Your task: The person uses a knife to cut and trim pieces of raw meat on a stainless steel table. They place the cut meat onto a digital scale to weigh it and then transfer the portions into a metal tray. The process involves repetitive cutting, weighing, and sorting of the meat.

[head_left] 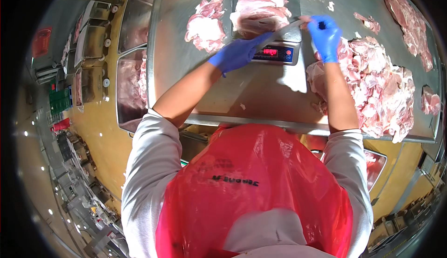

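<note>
Long grey metal blade (284, 30) spanned gap between your hands, over near right edge of pale pink meat slab (260, 12) on square steel scale (279, 61) with red display. Good handling called for steady blade, fingertips clear of edge. Your blue-gloved left hand (238, 54) met blade's lower end; your blue-gloved right hand (325, 37) curled near upper end. Couldn't tell which clamped it, or how tightly. Around: loose pale meat piece (205, 30) left, big pink meat heap (372, 86) right, on steel table (233, 100).

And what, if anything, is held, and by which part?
Apparently a knife, its handle end in the right hand, though the grip is hidden. Whether the left hand holds it too cannot be told.
</note>
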`<state>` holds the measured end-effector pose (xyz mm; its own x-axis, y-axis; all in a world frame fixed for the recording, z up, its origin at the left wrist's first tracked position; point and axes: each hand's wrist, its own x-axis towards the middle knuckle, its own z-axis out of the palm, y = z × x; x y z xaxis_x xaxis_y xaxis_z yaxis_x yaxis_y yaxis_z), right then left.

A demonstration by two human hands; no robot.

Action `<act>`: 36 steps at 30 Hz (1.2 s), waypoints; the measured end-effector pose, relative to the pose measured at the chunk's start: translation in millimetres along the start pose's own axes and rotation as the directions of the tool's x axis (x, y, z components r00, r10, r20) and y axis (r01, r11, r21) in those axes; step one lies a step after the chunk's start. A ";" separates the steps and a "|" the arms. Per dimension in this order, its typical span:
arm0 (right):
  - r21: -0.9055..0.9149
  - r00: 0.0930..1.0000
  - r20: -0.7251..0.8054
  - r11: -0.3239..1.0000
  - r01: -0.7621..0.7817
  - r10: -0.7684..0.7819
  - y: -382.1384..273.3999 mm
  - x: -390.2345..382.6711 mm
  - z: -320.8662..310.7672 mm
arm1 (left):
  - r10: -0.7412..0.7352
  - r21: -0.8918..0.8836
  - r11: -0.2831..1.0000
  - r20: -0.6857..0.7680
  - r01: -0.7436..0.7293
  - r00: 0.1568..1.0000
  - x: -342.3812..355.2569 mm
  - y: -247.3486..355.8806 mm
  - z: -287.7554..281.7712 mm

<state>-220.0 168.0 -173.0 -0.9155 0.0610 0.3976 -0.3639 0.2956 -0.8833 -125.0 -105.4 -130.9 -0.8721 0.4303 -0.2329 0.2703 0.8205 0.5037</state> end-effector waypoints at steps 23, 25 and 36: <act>0.166 0.904 -0.264 0.939 -0.300 0.336 10.9 -90.5 -297.0 | -0.488 -0.775 0.620 -0.261 0.121 0.833 -93.6 -33.5 -65.3; 0.050 0.910 -0.109 0.917 -0.397 0.400 26.6 -91.4 -300.4 | -0.475 -0.757 0.643 -0.270 0.120 0.838 -90.2 -32.3 -62.2; -0.108 0.922 0.349 0.971 0.215 -0.166 -75.2 -74.7 11.0 | -0.345 -0.674 0.729 -0.210 0.120 0.915 -69.4 -29.2 -50.6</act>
<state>-126.1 130.6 -139.0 -0.8441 -0.3251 0.4264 -0.5316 0.4028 -0.7451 -92.9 -178.3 -87.4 -0.9768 0.0318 -0.2117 -0.1822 0.3960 0.9000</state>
